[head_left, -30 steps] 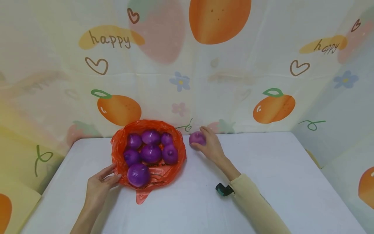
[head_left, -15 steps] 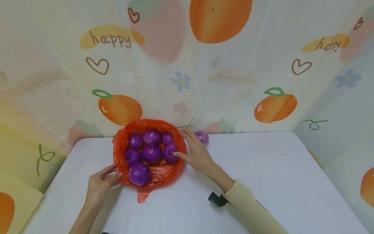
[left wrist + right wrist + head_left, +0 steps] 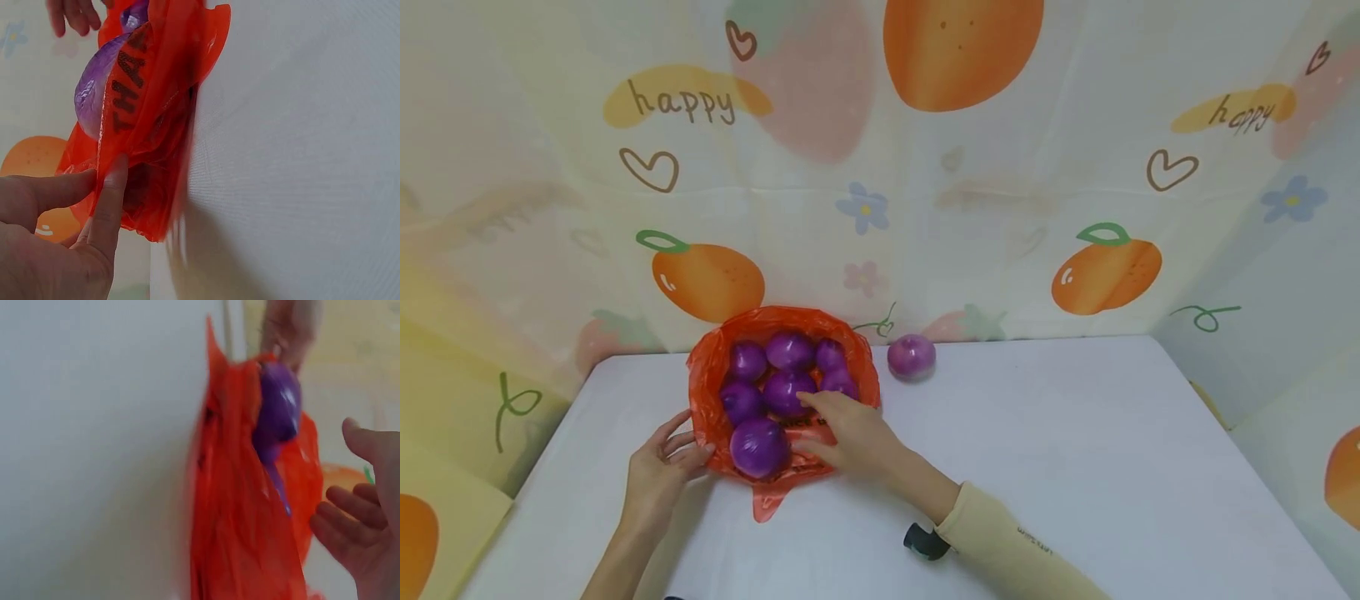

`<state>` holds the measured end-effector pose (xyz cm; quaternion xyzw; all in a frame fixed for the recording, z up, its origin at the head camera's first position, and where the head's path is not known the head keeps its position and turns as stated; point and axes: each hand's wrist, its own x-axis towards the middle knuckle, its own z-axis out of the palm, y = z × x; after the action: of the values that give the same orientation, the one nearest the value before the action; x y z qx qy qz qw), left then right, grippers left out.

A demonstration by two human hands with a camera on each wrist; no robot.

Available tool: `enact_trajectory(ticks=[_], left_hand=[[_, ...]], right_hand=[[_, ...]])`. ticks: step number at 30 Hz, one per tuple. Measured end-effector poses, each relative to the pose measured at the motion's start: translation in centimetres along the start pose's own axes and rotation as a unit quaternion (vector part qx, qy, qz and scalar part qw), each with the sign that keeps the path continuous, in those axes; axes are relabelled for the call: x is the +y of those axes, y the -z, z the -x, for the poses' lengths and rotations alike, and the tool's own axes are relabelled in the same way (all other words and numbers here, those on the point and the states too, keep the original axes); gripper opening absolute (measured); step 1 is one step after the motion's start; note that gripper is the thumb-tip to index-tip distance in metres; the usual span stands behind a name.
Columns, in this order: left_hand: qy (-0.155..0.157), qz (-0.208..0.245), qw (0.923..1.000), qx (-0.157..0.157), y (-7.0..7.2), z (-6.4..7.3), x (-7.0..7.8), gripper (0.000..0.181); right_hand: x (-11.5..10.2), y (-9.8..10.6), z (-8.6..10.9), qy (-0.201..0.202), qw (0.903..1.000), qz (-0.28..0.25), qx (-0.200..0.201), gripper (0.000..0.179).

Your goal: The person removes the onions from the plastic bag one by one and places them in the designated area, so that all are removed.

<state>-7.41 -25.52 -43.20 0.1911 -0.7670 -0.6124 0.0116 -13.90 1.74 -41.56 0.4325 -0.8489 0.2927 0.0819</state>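
A red plastic bag (image 3: 706, 371) lies opened out on the table with several purple onions inside, among them a large front onion (image 3: 760, 447). At the bag's left rim my left hand (image 3: 655, 479) pinches the plastic between thumb and finger; the left wrist view shows this thumb and finger (image 3: 109, 200) on the film. My right hand (image 3: 861, 433) reaches over the bag's right side, fingers spread and holding nothing, fingertips close to the front onion and the middle onion (image 3: 786, 392). It partly covers the right onion (image 3: 840, 381). A single loose onion (image 3: 912, 357) sits right of the bag.
The bag and onions rest on a white-covered table (image 3: 1060, 442). Behind it hangs a printed cloth (image 3: 985, 250) with fruit and flower pictures. A dark wrist strap piece (image 3: 927, 542) shows below the right sleeve (image 3: 1015, 542).
My right hand has let go of the loose onion, leaving it beside the bag, and has moved left and toward me over the bag. My left hand stays at the bag's rim.
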Motion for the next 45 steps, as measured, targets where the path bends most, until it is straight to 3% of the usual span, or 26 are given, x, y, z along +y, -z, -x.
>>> enact_trajectory(ticks=[4,7,12,15,23,27,45], left_hand=[[0.0,0.022,0.9998,-0.001,0.1,0.0,-0.1,0.083],[-0.001,0.03,0.9996,-0.001,0.1,0.1,-0.1,0.085],[0.005,0.024,0.9997,0.003,0.0,0.0,-0.2,0.091],[0.01,0.022,0.9997,0.006,-0.1,0.0,-0.2,0.091],[0.013,0.013,0.9998,0.008,-0.2,0.0,0.0,0.09],[0.015,0.01,0.9998,0.01,-0.2,0.0,0.0,0.089],[0.024,0.026,0.9992,0.017,-0.1,0.0,0.2,0.082]], right_hand=[[-1.1,-1.5,-0.5,-0.031,0.9985,0.015,-0.042,0.067],[-1.7,-2.5,-1.0,-0.086,0.9931,-0.046,-0.066,0.069],[-2.2,-3.8,-1.6,-0.194,0.9598,-0.184,-0.085,0.076],[-2.3,-4.5,-1.9,-0.215,0.9523,-0.195,-0.093,0.081],[-3.0,-6.4,-2.1,-0.224,0.9618,-0.132,-0.086,0.089],[-3.3,-6.6,-2.2,-0.224,0.9631,-0.129,-0.075,0.086],[-3.5,-3.6,-1.7,-0.155,0.9828,-0.091,-0.042,0.081]])
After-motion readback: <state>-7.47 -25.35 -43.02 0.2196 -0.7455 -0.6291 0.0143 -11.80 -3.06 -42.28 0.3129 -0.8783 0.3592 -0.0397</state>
